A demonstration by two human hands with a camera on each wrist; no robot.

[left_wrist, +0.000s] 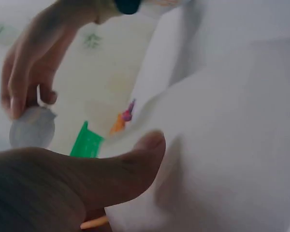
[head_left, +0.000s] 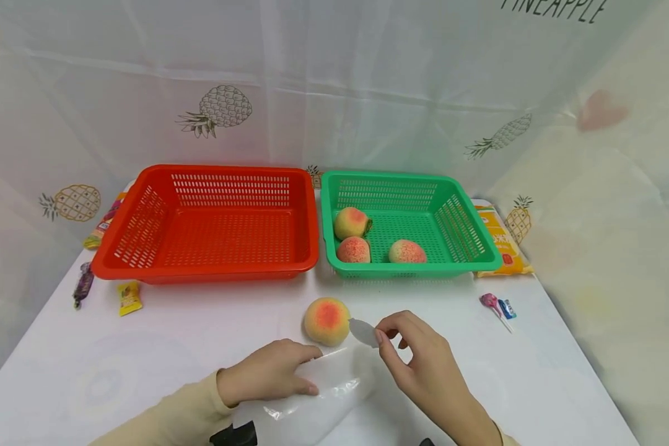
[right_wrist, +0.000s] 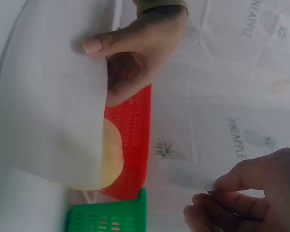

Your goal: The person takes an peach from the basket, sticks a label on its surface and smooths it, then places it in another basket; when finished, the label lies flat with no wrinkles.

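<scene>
My left hand (head_left: 273, 373) holds a glossy white sheet (head_left: 334, 387) by its edge, the thumb lying on top and the other fingers partly hidden behind it. My right hand (head_left: 429, 368) pinches a small grey, see-through oval sticker (head_left: 363, 332) between thumb and forefinger; in the left wrist view the sticker (left_wrist: 33, 128) looks rounder, with a small tab at its side. Just beyond the sheet sits a yellow-red peach (head_left: 327, 321), which the sticker's far end overlaps in the head view. Part of that peach (right_wrist: 112, 157) shows behind the sheet in the right wrist view.
A red basket (head_left: 206, 274) stands at the back left. Beside it, a green basket (head_left: 418, 267) holds three peaches. A yellow-wrapped candy (head_left: 129, 297) and a purple-wrapped one (head_left: 83, 283) lie left; a lollipop (head_left: 492, 303), blue candy (head_left: 507, 308) and orange snack bag (head_left: 504, 244) lie right.
</scene>
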